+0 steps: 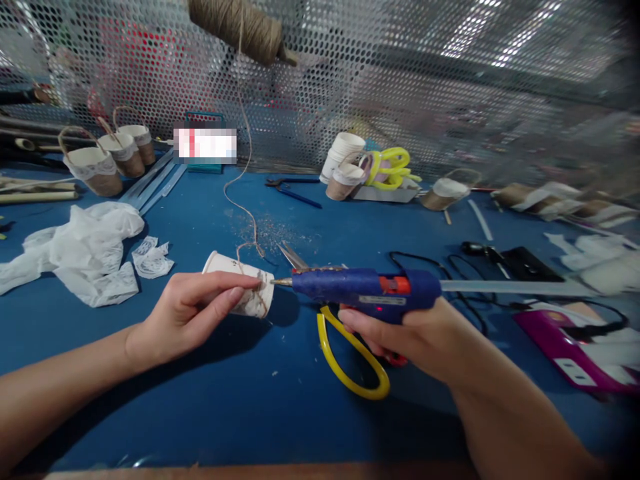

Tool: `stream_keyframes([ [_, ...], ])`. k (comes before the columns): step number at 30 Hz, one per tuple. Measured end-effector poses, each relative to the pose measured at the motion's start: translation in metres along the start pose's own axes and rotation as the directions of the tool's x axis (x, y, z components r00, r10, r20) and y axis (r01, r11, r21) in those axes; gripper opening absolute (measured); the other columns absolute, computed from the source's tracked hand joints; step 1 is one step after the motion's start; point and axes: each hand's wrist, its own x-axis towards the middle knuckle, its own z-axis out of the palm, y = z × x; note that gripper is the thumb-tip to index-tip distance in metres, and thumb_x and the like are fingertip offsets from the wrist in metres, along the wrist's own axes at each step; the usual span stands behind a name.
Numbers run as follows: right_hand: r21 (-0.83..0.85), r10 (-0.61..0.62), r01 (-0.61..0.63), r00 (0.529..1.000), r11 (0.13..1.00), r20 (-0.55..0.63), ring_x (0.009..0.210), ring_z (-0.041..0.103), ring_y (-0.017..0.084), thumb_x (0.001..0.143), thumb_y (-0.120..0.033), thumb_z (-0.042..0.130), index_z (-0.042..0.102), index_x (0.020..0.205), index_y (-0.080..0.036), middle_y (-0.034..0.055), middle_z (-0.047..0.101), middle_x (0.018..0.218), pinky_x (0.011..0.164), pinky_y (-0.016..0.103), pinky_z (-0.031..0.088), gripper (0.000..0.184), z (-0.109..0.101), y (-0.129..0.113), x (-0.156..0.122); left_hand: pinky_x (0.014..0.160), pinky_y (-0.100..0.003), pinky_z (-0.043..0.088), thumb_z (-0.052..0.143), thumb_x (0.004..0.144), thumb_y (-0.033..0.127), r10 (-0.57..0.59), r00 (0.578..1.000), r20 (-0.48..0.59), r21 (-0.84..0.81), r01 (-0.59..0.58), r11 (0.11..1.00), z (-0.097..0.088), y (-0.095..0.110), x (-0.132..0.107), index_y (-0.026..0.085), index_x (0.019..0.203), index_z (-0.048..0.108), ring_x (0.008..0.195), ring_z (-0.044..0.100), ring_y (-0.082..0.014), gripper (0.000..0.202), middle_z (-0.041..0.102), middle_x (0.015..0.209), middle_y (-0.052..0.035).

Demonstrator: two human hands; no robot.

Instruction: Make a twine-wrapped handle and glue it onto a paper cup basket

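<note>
My left hand (193,310) is closed on a white paper cup (265,293) that lies tilted on its side above the table. Twine (257,230) runs from a hanging spool down to the cup, and some of it lies around the cup near my fingertips. My right hand (395,333) grips a blue hot glue gun (345,288) with a red light on its side. Its metal nozzle is at the cup's end, close to my left fingertips. A long clear glue stick (515,288) sticks out of the gun's back. Yellow-handled scissors (325,347) lie beneath the gun.
The twine spool (240,30) hangs before a perforated metal screen. White lace (90,247) and handled cups (95,170) are at left. Blue pliers (295,191), stacked cups (345,157) and a yellow coil (390,167) lie behind. A black cord (425,259) and purple packet (560,353) are at right.
</note>
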Motion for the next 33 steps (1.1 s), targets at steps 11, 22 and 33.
stream_keyframes([
  [11,0.075,0.089,-0.094,0.994,0.993,0.063,0.033,0.044,0.006,0.072,-0.042,0.057,0.051,0.053,-0.016,-0.0023,0.049,0.039,0.034,0.017,0.037,0.033,-0.002,-0.006,0.000,0.052,-0.011,0.048,0.051,0.078,0.008,0.094,0.996,0.003,0.031,-0.094,0.995,-0.001,0.001,-0.001,0.014,0.092,0.064,0.058,0.063,-0.0066,0.020,0.071,0.075,-0.0035],
  [22,0.118,0.167,-0.179,0.981,0.977,0.102,0.032,0.042,0.006,0.072,-0.041,0.057,0.051,0.057,-0.016,-0.0031,0.048,0.040,0.031,0.017,0.035,0.030,-0.005,-0.011,0.000,0.046,-0.011,0.044,0.050,0.078,0.008,0.150,0.989,-0.002,0.039,-0.150,0.988,-0.002,0.001,-0.001,0.012,0.091,0.063,0.048,0.057,-0.0047,0.019,0.068,0.066,-0.0022],
  [33,0.171,0.166,-0.182,0.980,0.968,0.107,0.032,0.040,0.006,0.071,-0.040,0.058,0.052,0.058,-0.017,-0.0052,0.046,0.038,0.031,0.017,0.033,0.027,-0.004,-0.006,0.001,0.049,-0.010,0.046,0.050,0.079,0.008,0.181,0.983,0.009,0.074,-0.182,0.981,-0.002,0.000,-0.003,0.013,0.093,0.063,0.052,0.060,-0.0053,0.020,0.070,0.068,-0.0027],
])
